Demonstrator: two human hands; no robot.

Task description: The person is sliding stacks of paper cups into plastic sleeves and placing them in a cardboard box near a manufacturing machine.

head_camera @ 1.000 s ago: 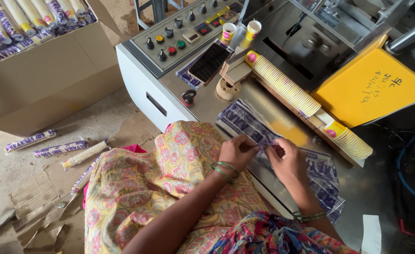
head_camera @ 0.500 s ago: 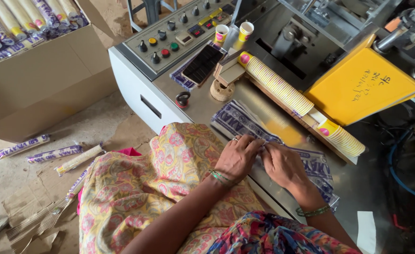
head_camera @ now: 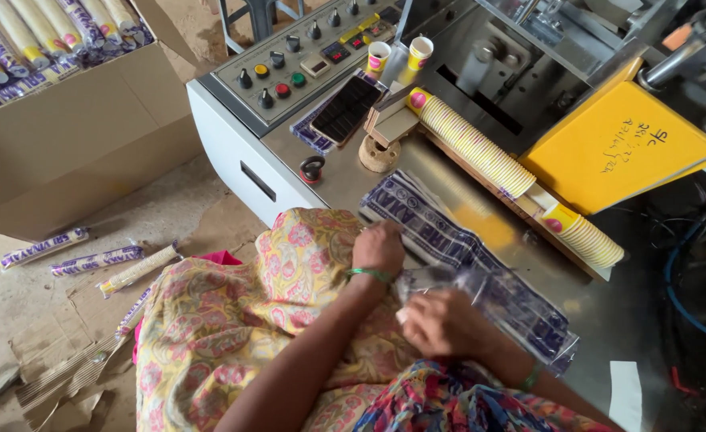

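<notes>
Your left hand (head_camera: 378,250) rests knuckles-up on the near end of the stack of clear plastic sleeves printed in dark blue (head_camera: 449,240), its grip closed over the top sleeve's edge. Your right hand (head_camera: 441,322) sits just beside it, fingers curled and pinching the transparent mouth of one sleeve; how far that mouth is parted, you cannot tell from here. The sleeve stack lies flat on the grey metal table (head_camera: 345,180) of the machine, running diagonally from your hands toward the lower right. By the look of it, a bag is only being separated and opened: nothing is inside it yet, and the long row of nested yellow-striped paper cups (head_camera: 471,146) lies untouched in its wooden trough, with a shorter row (head_camera: 586,237) beyond it. So filling and sealing appear to be left. Surface: a black phone (head_camera: 345,108) lies on more sleeves, near a sloped control panel with coloured buttons (head_camera: 289,60); two single paper cups (head_camera: 399,56) stand upright behind it; a yellow metal cover (head_camera: 617,148) sits to the right. Room: bare dusty concrete floor (head_camera: 145,216), a few filled cup sleeves (head_camera: 89,260) scattered on it, flattened cardboard scraps, and a large open cardboard carton of packed sleeves (head_camera: 57,120) at upper left.
</notes>
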